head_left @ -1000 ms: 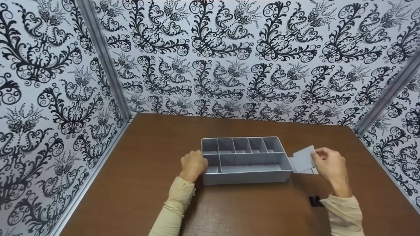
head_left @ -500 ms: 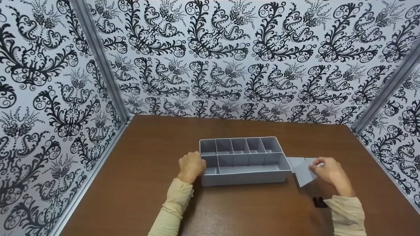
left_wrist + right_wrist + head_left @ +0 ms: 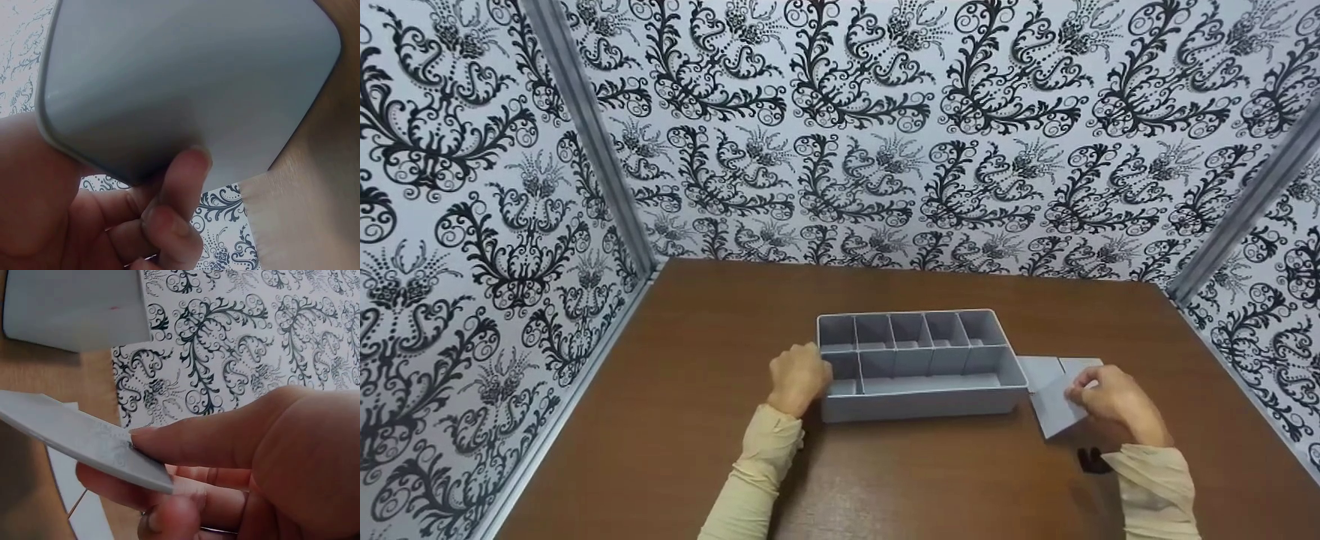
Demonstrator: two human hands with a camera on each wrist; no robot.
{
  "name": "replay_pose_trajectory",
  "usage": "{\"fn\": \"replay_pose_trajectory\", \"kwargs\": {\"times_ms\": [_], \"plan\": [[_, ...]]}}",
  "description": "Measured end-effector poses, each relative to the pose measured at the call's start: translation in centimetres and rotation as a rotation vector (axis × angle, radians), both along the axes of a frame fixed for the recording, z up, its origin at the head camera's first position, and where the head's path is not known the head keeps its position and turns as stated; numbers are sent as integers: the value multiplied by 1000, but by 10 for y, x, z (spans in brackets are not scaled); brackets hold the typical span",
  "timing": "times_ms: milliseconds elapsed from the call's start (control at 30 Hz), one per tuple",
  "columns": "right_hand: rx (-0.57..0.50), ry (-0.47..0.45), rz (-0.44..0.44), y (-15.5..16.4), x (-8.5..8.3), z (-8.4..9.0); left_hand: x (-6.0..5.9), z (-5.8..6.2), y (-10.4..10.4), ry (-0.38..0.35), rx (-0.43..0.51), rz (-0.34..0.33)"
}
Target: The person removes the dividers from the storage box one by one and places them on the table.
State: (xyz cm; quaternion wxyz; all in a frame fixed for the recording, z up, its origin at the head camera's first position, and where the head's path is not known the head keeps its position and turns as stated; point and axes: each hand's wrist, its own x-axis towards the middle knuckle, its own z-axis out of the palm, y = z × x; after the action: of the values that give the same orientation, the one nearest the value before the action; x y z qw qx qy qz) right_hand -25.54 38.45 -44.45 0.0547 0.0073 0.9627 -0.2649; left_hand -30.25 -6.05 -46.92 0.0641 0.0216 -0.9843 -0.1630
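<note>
A grey plastic organizer box (image 3: 919,406) with several compartments stands on the table. At its left end my left hand (image 3: 799,381) grips the wall by the rim; in the left wrist view, curled fingers (image 3: 183,180) lie against the outer wall. To the box's right, my right hand (image 3: 1117,399) pinches a thin grey plastic divider panel (image 3: 1051,414) by one edge. The right wrist view has this panel (image 3: 95,439) between thumb and fingers, tilted. Flat light-grey panels (image 3: 1084,364) lie under it on the table, partly covered by the panel and hand.
A small black object (image 3: 1093,460) lies near the right sleeve, its kind unclear. Black-and-white patterned walls (image 3: 870,150) enclose the brown table (image 3: 720,330) at the back and sides, with grey posts (image 3: 592,142) at the corners.
My right hand has turned the divider panel from raised, pointing up and away, to lower, pointing down towards the front. More of the flat panels shows. My left hand keeps its grip on the box.
</note>
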Motion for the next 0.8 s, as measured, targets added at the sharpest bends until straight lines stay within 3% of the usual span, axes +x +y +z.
{"fn": "replay_pose_trajectory", "kwargs": {"times_ms": [167,433,800], "plan": [[-3,-60,-35,7,0,-5,0,0,0,0,-3,-5],[29,-71,-33,13,-4,-11,2,-1,0,45,-14,-13],[45,-129,-85,16,-2,-6,3,1,-1,50,-7,-12]]}}
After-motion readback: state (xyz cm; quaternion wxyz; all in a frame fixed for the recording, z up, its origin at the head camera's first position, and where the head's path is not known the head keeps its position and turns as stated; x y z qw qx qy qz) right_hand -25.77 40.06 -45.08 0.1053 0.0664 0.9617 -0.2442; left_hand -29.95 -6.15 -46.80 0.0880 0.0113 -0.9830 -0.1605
